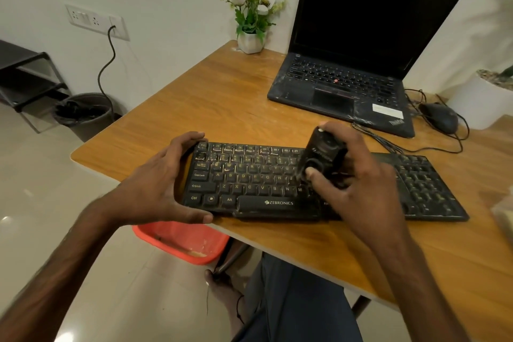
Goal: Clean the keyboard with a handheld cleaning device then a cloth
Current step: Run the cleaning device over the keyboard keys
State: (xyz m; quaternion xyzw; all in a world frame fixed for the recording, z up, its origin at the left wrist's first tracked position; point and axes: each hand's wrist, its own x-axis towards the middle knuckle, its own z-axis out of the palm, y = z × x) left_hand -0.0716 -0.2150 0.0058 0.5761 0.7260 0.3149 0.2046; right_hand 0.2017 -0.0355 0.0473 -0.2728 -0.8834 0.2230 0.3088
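While left grip (163,183) clamps the keyboard (249,175), right grip (358,175), wrapped round the cleaning device (324,150), should sweep rows slowly.

Hidden, cropped and smeared parts

The right hand (358,183) and small black handheld cleaning device (323,157) cover the middle keys of the dusty black keyboard (249,178), and the device's lower end is blurred. At the right edge, a white pot (483,97) and a pale blurred object (503,216) are cut off. A red plastic tub (180,241) lies half under the wooden table (222,97).
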